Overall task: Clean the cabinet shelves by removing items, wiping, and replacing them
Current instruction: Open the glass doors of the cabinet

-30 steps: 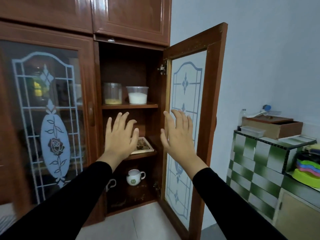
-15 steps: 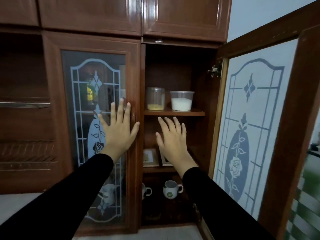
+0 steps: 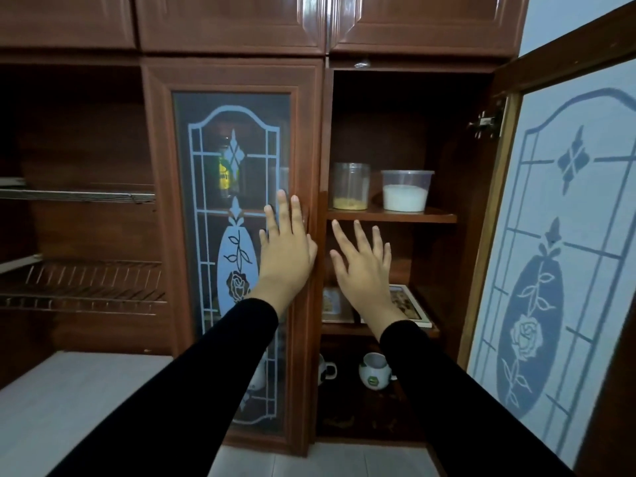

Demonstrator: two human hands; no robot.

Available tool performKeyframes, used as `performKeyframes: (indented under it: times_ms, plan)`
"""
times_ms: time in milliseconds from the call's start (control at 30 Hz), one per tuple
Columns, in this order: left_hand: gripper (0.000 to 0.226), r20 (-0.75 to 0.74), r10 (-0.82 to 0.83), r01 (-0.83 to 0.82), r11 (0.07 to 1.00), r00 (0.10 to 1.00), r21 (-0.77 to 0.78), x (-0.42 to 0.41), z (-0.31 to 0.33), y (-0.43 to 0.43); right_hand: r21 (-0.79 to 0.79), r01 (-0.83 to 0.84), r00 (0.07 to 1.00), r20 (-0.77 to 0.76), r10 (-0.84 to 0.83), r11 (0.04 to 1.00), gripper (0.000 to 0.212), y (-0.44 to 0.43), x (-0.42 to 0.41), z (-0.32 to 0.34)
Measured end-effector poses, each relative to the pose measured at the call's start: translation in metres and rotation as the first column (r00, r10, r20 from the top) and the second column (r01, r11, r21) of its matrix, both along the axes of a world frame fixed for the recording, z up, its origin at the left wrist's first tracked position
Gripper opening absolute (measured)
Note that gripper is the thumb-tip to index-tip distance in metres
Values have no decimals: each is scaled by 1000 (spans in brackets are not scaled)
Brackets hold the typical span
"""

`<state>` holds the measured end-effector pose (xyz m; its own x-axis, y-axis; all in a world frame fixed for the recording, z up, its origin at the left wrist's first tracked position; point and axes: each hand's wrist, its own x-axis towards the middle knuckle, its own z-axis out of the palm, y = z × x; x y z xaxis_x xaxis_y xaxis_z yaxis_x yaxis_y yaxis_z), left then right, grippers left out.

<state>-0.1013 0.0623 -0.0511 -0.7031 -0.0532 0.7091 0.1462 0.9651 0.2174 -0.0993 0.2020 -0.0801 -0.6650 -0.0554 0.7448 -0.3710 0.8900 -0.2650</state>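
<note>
Shelves (image 3: 339, 328) in open right compartment all stocked; removal step apparently not yet begun.
Right hand (image 3: 361, 266) raised before compartment, fingers spread and released, holding nothing.
Left hand (image 3: 287, 256) flat, fingers straight, over right edge of closed glass door (image 3: 237, 235); contact unclear.
Next move likely: open that door or lift items off top shelf (image 3: 392, 216), keeping containers upright.
Clear jar (image 3: 350, 191), top shelf left: thin yellow powder layer at bottom.
Tub (image 3: 406, 196) just right of it: white powder, roughly half full.
Mugs (image 3: 375, 371) at bottom: contents hidden.
</note>
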Motion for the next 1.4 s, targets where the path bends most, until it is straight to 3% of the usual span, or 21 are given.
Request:
performKeyframes:
  times_ms: [233, 667, 1100, 1233, 1400]
  plan:
    - [69, -23, -103, 103, 995, 994, -11, 37, -3, -18, 14, -21, 999, -33, 21, 1000, 52, 9, 28, 28]
    - [68, -45, -167, 162, 981, 985, -104, 132, -4, -76, -4, -321, 945, 66, 321, 947, 58, -30, 94, 41]
    - [60, -143, -28, -18, 951, 989, -309, 195, -5, -161, 34, -573, 817, 104, 567, 819, 68, -87, 146, 47]
    - [56, -131, 28, -61, 964, 991, -259, 210, -9, -188, 30, -641, 764, 120, 634, 767, 69, -117, 157, 46]
    - [54, -51, 55, -59, 995, 997, -76, 229, -10, -212, -3, -692, 713, 158, 683, 722, 67, -153, 169, 46]
